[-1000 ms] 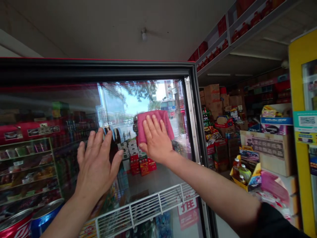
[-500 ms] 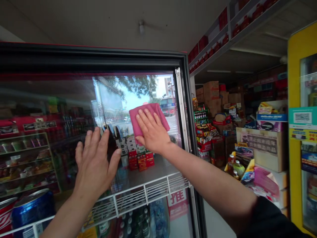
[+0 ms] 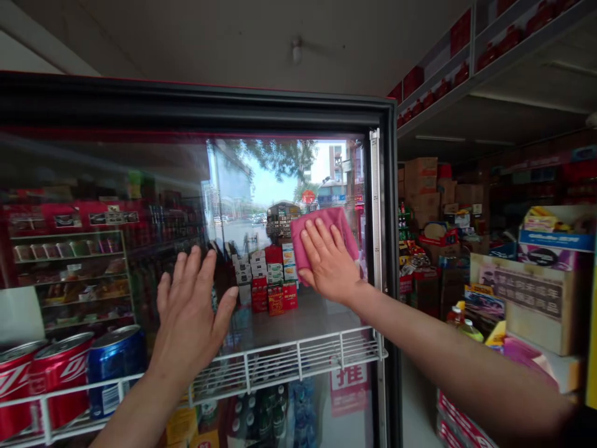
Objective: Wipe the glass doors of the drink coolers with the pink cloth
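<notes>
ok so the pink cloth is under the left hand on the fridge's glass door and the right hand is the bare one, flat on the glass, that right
Not quite: the head view shows the hands swapped. The pink cloth is under the right hand on the glass door, and the left hand is the bare one, flat on the glass.

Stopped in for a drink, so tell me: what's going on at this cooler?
A person stands at the glass door of a drinks cooler. Their right hand presses a pink cloth flat against the glass, fingers spread. Their left hand, bare, lies open on the same glass. Behind it, red and blue cans sit on a wire shelf.
</notes>
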A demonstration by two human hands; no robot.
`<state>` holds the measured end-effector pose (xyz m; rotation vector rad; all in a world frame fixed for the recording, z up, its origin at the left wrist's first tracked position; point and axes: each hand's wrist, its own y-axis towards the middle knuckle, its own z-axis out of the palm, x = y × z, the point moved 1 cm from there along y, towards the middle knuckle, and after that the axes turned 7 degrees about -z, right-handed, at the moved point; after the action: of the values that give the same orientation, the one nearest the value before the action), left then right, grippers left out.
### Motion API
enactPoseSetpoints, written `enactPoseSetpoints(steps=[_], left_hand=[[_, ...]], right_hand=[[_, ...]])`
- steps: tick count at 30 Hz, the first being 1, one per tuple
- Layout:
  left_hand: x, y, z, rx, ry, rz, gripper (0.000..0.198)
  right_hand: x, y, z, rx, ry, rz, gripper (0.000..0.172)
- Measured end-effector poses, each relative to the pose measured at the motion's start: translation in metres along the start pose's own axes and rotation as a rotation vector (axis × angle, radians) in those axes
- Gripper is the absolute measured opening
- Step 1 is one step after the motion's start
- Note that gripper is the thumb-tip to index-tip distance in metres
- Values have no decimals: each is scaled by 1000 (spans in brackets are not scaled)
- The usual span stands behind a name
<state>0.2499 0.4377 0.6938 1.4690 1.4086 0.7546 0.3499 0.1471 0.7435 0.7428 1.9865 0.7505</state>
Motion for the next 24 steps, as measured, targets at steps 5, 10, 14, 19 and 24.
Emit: enactPoseSetpoints(steps=[5, 10, 14, 19, 24], left_hand=[[-10, -3, 7, -2, -12, 7, 74], [-13, 4, 10, -5, -9, 9, 74], [-7, 11, 5, 0, 9, 46, 74], [17, 15, -14, 0, 38, 90, 74], [56, 20, -38, -20, 77, 101, 74]], right_hand=[[60, 44, 20, -78, 74, -193, 93], [89, 67, 30, -144, 124, -332, 77], [69, 59, 19, -129, 107, -360, 86], [17, 35, -4, -63, -8, -147, 98], [-9, 31, -17, -47, -134, -91, 105]])
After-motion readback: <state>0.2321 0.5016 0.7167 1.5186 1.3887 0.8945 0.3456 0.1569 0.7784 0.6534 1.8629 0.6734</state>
